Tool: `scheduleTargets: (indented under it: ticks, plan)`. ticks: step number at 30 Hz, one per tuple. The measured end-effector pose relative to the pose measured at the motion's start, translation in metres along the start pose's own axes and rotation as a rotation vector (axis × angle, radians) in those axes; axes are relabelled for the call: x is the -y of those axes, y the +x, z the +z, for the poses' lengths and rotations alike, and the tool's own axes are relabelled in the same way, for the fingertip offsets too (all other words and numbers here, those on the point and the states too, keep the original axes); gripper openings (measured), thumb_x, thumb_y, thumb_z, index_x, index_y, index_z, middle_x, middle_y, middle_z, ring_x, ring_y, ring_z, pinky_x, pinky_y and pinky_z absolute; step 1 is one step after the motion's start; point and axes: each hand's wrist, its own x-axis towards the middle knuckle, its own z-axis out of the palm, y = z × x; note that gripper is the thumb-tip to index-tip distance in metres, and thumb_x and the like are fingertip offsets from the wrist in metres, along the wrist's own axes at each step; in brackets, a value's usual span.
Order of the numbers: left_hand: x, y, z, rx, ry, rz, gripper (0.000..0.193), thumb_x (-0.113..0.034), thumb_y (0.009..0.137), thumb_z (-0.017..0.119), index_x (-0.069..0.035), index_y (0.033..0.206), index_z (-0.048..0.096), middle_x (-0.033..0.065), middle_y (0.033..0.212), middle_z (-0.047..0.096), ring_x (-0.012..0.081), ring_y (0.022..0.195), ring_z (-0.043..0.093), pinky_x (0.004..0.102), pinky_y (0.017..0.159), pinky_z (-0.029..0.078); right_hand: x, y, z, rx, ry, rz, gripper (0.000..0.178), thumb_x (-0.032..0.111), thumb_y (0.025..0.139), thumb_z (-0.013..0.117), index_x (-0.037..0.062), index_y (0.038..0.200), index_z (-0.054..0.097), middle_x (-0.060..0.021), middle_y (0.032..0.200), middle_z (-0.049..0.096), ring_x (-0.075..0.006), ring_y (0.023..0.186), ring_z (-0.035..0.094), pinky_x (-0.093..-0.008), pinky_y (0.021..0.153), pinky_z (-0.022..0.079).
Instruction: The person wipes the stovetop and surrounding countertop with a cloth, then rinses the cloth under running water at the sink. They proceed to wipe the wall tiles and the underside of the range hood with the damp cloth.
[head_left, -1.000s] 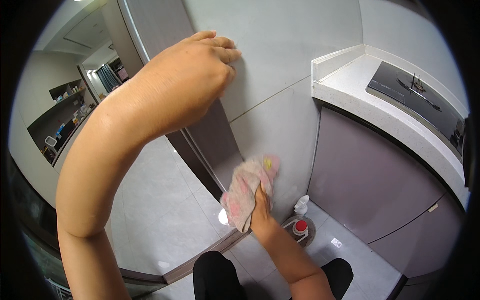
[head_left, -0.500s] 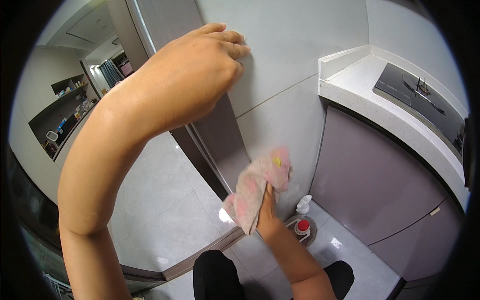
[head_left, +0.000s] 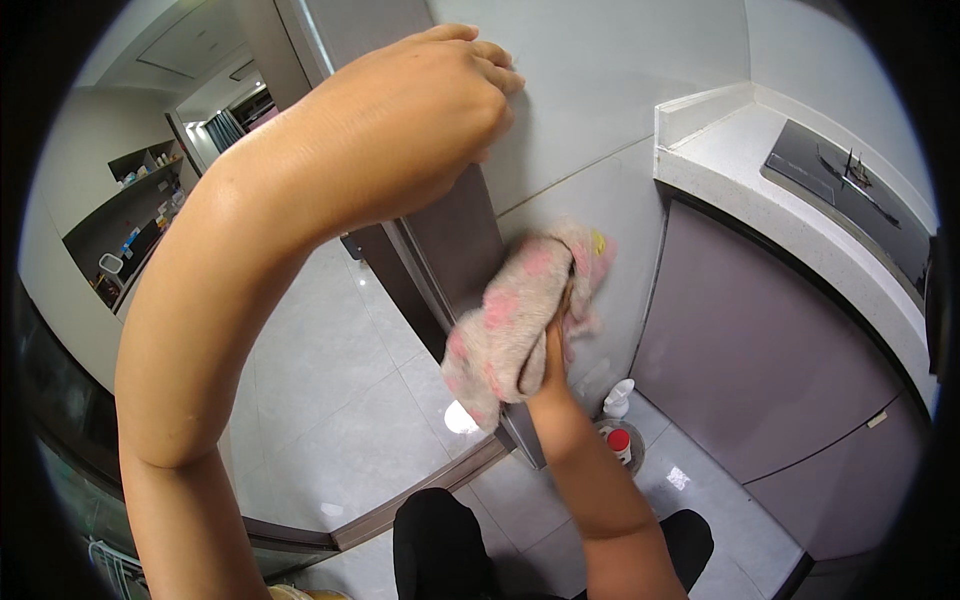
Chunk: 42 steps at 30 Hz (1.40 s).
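Observation:
My right hand [head_left: 556,350] is wrapped into a greyish, fluffy cloth [head_left: 515,305] with pink patches and a small yellow spot, most of its fingers hidden by the folds. The cloth lies over the meeting line of the brown door frame [head_left: 455,235] and the grey tiled wall [head_left: 570,110], its edges blurred. Higher up, my left hand [head_left: 440,110] rests against the wall beside the frame, back of the hand toward me. Its fingers stretch out to the right, with nothing seen in them.
On the right, a white counter [head_left: 690,150] carries a black cooktop [head_left: 830,180] above purple-grey cabinets [head_left: 760,360]. A white bottle [head_left: 618,398] and a red-capped container [head_left: 619,445] stand on the floor in the wall corner. Left of the frame, a doorway opens onto a tiled floor [head_left: 320,380].
My right hand and the cloth have moved up along the frame and wall. My left hand stays on the wall; the whole view has shifted slightly.

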Motion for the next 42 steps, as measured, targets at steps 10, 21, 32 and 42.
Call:
scheduleTargets:
  ticks: [10,21,32,42]
  plan:
    - [-0.001,0.006,0.005,-0.082,-0.066,-0.037,0.012,-0.002,0.073,0.066,0.004,0.083,0.068,0.0143,0.114,0.063,0.0298,0.117,0.054,0.0402,0.107,0.037,-0.095,-0.106,-0.056,0.007,-0.430,0.124,0.071,0.033,0.074,0.075,0.0055,0.131,0.042,-0.0135,0.125,0.051,-0.0272,0.111,0.054,-0.0421,0.094,0.043]
    - [-0.001,0.002,0.008,-0.100,-0.037,-0.050,0.022,0.001,0.069,0.069,0.004,0.091,0.068,0.0142,0.115,0.064,0.0296,0.116,0.055,0.0387,0.106,0.039,-0.057,-0.098,-0.046,0.326,-0.605,0.389,0.072,0.022,0.074,0.075,0.0043,0.134,0.040,-0.0144,0.129,0.049,-0.0244,0.115,0.052,-0.0393,0.098,0.042]
    - [-0.002,0.005,0.008,-0.100,-0.023,-0.038,0.016,0.000,0.071,0.069,0.004,0.086,0.067,0.0139,0.113,0.064,0.0305,0.114,0.056,0.0386,0.105,0.040,-0.032,-0.092,-0.061,-0.102,-0.491,0.383,0.056,0.022,0.070,0.072,0.0077,0.114,0.041,-0.0088,0.111,0.047,-0.0226,0.099,0.048,-0.0377,0.086,0.039]
    - [-0.014,0.006,0.007,-0.197,0.031,-0.058,0.030,-0.003,0.072,0.071,0.002,0.101,0.068,0.0139,0.120,0.062,0.0281,0.119,0.053,0.0384,0.109,0.037,-0.013,-0.064,-0.049,0.416,-0.882,0.512,0.037,0.018,0.065,0.067,0.0118,0.089,0.040,-0.0032,0.090,0.042,-0.0193,0.080,0.041,-0.0358,0.071,0.034]
